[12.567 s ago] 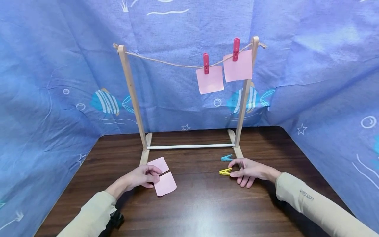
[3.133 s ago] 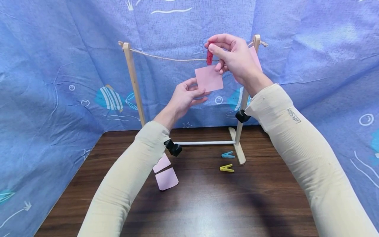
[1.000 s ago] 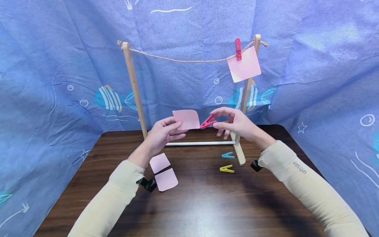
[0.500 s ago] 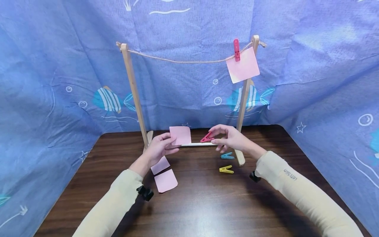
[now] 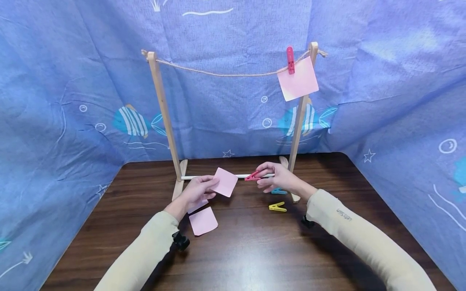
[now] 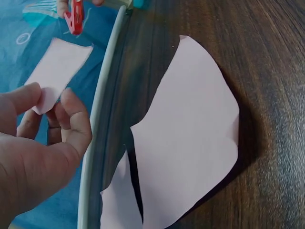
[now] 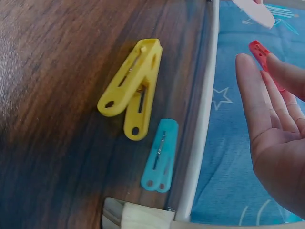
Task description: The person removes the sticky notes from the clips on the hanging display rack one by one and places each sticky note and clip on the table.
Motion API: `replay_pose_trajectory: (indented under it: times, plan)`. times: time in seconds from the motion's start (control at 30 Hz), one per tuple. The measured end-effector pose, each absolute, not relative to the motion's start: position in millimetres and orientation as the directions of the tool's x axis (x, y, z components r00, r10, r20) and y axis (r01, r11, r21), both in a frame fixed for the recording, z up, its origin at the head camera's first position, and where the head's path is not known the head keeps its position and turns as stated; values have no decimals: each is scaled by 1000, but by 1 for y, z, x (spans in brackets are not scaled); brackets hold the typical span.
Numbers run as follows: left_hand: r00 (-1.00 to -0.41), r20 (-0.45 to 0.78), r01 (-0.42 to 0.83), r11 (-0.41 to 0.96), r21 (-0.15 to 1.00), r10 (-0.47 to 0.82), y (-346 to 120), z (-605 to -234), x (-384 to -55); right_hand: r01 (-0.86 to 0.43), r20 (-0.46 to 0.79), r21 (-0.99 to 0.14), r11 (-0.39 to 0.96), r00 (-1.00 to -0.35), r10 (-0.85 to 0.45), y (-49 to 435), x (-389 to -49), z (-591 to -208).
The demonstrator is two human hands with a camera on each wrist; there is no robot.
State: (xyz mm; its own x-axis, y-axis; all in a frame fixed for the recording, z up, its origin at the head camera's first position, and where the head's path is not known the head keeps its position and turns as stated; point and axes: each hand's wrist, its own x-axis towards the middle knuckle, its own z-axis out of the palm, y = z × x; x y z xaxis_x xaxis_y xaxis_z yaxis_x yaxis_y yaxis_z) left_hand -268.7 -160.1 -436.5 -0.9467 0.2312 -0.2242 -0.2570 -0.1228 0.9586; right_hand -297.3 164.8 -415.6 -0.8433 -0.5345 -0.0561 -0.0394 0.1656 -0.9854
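My left hand (image 5: pixel 198 190) pinches a pink paper square (image 5: pixel 225 182) by its left corner, above the table near the white crossbar. Opposite it, my right hand (image 5: pixel 276 178) holds a red clothespin (image 5: pixel 252 176) between thumb and fingers, its tip pointing toward the paper. Two more pink squares lie on the table below the left hand; the front square (image 5: pixel 203 221) shows whole, the rear square (image 5: pixel 198 205) is partly covered by the hand. A yellow clothespin (image 7: pixel 133 88) and a blue clothespin (image 7: pixel 161 155) lie on the table beneath the right hand.
A wooden frame with a left post (image 5: pixel 163 109) and right post (image 5: pixel 299 121) carries a sagging rope (image 5: pixel 218 74). Near its right end a second red clothespin (image 5: pixel 290 60) holds a hanging pink square (image 5: pixel 299 81). A blue fish-print cloth (image 5: pixel 218 121) surrounds the table.
Earlier, a second paper hung mid-rope under a red clothespin; both are now in my hands. Lately both hands have lowered toward the table, and the held paper has tilted.
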Motion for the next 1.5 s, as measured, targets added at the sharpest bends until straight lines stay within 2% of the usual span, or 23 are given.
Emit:
replay_pose_trajectory:
  times: [0.23,0.5,0.97,1.2,1.5]
  plan:
    - [-929,-288,-323,-127,938,234,-159,-443,-268,16,-115,-982,190,-842,-527,161,-301,-425]
    - [-909,-336,-346,0,938,245,-157,-448,-269,104,-203,-970,219,-844,-497,158,-302,-432]
    - [-905,-370,-351,122,928,212,-149,-450,-272,153,-266,-954,258,-829,-491,156,-306,-444]
    - [-909,-362,-336,151,930,206,-147,-453,-273,178,-270,-957,228,-831,-487,153,-306,-451]
    - [-911,-370,-329,225,917,179,-141,-459,-275,238,-370,-918,316,-801,-471,147,-305,-453]
